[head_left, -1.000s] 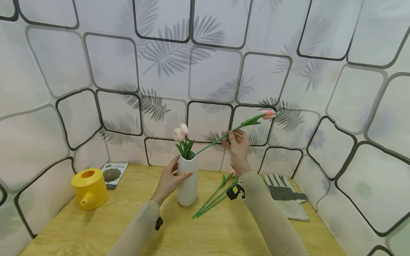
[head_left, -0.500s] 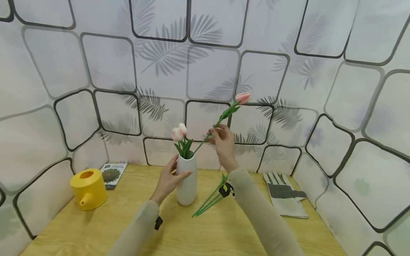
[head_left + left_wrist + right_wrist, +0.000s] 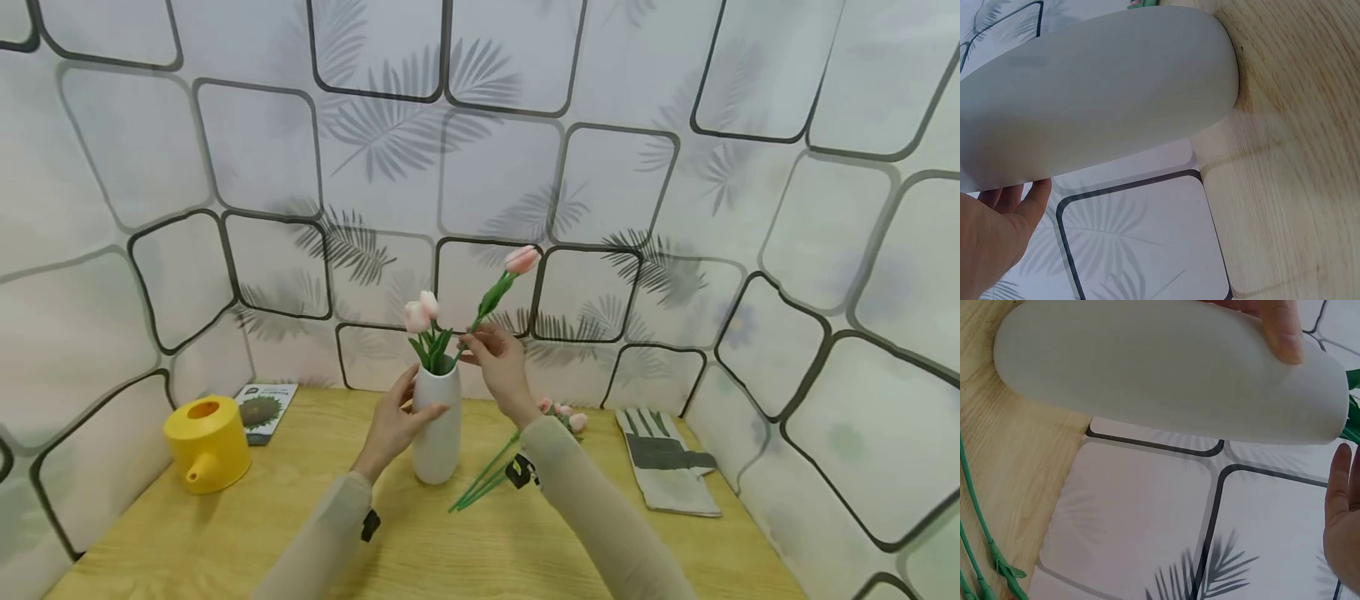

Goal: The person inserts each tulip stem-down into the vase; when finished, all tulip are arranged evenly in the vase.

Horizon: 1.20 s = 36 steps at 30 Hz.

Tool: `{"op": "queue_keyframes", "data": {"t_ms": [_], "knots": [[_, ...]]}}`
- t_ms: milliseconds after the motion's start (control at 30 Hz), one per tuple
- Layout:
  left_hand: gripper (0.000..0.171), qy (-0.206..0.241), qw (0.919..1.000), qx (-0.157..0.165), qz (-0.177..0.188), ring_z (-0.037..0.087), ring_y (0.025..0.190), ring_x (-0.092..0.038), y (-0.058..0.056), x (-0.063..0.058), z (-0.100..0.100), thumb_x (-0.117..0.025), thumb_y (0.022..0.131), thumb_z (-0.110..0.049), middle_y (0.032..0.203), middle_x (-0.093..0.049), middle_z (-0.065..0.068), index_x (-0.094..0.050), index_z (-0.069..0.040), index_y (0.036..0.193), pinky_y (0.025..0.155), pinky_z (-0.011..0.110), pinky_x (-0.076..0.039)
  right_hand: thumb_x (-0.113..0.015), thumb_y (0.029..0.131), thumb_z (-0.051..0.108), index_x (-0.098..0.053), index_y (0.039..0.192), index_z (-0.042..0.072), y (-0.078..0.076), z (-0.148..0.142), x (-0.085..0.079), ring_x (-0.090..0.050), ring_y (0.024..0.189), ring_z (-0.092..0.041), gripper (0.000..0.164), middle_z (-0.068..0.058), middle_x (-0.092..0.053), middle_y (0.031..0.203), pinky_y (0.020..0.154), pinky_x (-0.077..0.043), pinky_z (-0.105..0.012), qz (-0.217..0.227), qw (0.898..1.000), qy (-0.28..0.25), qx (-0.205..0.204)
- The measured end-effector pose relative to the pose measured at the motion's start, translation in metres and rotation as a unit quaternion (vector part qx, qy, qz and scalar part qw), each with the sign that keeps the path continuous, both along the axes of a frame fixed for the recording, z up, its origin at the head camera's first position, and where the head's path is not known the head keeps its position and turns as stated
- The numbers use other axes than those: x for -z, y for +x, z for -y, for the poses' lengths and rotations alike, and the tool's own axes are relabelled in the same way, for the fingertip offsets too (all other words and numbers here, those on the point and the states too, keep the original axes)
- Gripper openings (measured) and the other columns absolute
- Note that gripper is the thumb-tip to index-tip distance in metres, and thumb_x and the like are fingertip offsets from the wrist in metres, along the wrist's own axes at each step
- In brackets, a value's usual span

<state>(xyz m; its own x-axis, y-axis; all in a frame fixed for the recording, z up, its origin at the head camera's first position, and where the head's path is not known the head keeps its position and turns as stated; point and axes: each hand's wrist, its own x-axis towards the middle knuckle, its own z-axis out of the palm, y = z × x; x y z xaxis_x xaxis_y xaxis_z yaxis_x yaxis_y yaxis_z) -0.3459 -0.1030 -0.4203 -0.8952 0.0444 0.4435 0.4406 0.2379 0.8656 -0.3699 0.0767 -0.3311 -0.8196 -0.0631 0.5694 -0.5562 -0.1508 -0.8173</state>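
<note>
A tall white vase (image 3: 437,429) stands upright on the wooden table, two pale pink tulips (image 3: 422,313) with green leaves in its mouth. My left hand (image 3: 396,423) grips the vase from its left side, thumb across the front; in the left wrist view its fingers (image 3: 1036,199) touch the vase wall. Just right of the rim, my right hand (image 3: 497,367) pinches the stem of another pink tulip (image 3: 497,294). This tulip leans up to the right, its lower stem inside the vase mouth. The right wrist view catches only part of the right hand (image 3: 1342,531) near the rim.
Several loose tulips (image 3: 483,479) lie right of the vase, partly behind the right forearm. A yellow watering can (image 3: 208,450) and a printed packet (image 3: 267,410) stand and lie at left. Grey-and-white gloves (image 3: 667,462) lie at right. Patterned walls enclose the table.
My right hand has moved left and down toward the vase mouth, and the tulip it pinches has tilted more upright, its stem sinking deeper. The left hand and vase stay put.
</note>
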Motion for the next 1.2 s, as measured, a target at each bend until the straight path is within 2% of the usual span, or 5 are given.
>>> {"op": "queue_keyframes", "data": {"t_ms": [200, 333, 467, 1100, 1200], "knots": [[0.085, -0.003, 1.0, -0.003, 0.0, 0.038, 0.124, -0.056, 0.001, -0.001, -0.001, -0.08, 0.083, -0.034, 0.144, -0.051, 0.017, -0.036, -0.016, 0.153, 0.098, 0.056, -0.049, -0.064, 0.093, 0.0, -0.063, 0.108, -0.013, 0.008, 0.002, 0.01, -0.07, 0.084, -0.021, 0.02, -0.029, -0.069, 0.1, 0.07, -0.06, -0.036, -0.033, 0.997, 0.067, 0.013], [0.084, -0.004, 1.0, 0.001, -0.008, 0.037, 0.124, -0.057, -0.001, -0.004, -0.003, -0.08, 0.083, -0.034, 0.144, -0.051, 0.016, -0.036, -0.016, 0.153, 0.098, 0.054, -0.05, -0.067, 0.09, -0.002, -0.067, 0.105, -0.011, 0.021, 0.004, 0.0, -0.069, 0.084, -0.037, 0.017, -0.027, -0.07, 0.099, 0.066, -0.06, -0.035, -0.091, 0.986, 0.129, 0.052], [0.081, 0.001, 0.9998, 0.002, -0.019, 0.035, 0.123, -0.058, -0.004, -0.008, -0.004, -0.08, 0.083, -0.032, 0.142, -0.053, 0.014, -0.038, -0.019, 0.152, 0.096, 0.054, -0.05, -0.069, 0.088, -0.002, -0.071, 0.103, -0.009, 0.032, 0.006, -0.012, -0.069, 0.084, -0.038, 0.016, -0.024, -0.07, 0.102, 0.066, -0.059, -0.029, -0.129, 0.974, 0.167, 0.08], [0.076, -0.001, 0.9999, 0.002, -0.011, 0.034, 0.122, -0.058, 0.002, -0.002, -0.003, -0.079, 0.084, -0.036, 0.142, -0.054, 0.01, -0.041, -0.026, 0.149, 0.095, 0.054, -0.051, -0.072, 0.086, 0.0, -0.074, 0.105, -0.004, 0.042, 0.012, -0.012, -0.068, 0.091, -0.033, 0.019, -0.019, -0.072, 0.105, 0.063, -0.055, -0.02, -0.098, 0.975, 0.179, 0.085], [0.076, 0.001, 0.9999, 0.002, -0.012, 0.033, 0.123, -0.058, 0.001, -0.003, -0.002, -0.078, 0.084, -0.038, 0.141, -0.054, 0.009, -0.041, -0.028, 0.149, 0.095, 0.054, -0.051, -0.073, 0.086, 0.002, -0.075, 0.105, -0.003, 0.031, 0.014, -0.005, -0.068, 0.095, -0.033, 0.02, -0.018, -0.073, 0.105, 0.065, -0.056, -0.022, -0.088, 0.976, 0.18, 0.085]]}}
